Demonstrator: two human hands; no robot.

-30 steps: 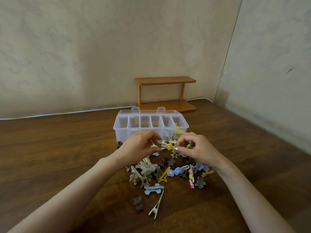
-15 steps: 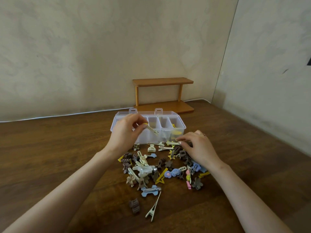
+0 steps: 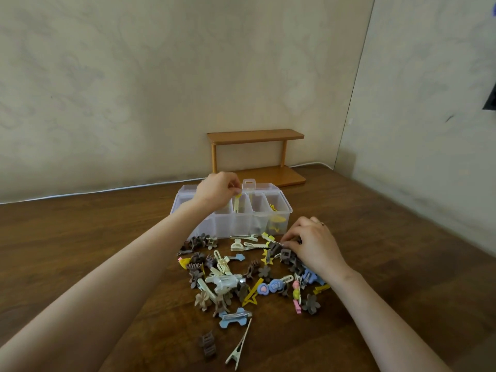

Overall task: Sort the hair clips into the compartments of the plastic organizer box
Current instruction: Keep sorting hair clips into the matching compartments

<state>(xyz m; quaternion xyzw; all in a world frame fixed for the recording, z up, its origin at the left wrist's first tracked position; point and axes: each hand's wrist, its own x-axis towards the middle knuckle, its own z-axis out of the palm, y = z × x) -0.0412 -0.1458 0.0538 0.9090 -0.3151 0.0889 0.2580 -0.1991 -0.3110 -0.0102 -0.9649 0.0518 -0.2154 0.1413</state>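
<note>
A clear plastic organizer box (image 3: 279, 210) with several compartments stands open on the wooden table. Yellow clips lie in its rightmost compartment. My left hand (image 3: 217, 190) hovers over the box's middle and pinches a cream hair clip (image 3: 236, 204), which hangs down into a compartment. A pile of hair clips (image 3: 241, 277), cream, brown, blue and yellow, spreads in front of the box. My right hand (image 3: 311, 244) rests on the pile's right side, fingertips on a small clip near the box's front wall; what it grips is hidden.
A small wooden two-tier shelf (image 3: 256, 157) stands behind the box against the wall. A white cable (image 3: 107, 189) runs along the table's back edge. A cream alligator clip (image 3: 239, 346) and a brown claw clip (image 3: 207, 345) lie apart, nearest me.
My left hand has lifted the cream clip from the pile and carried it up over the box. My right hand has lowered onto the pile's right side.
</note>
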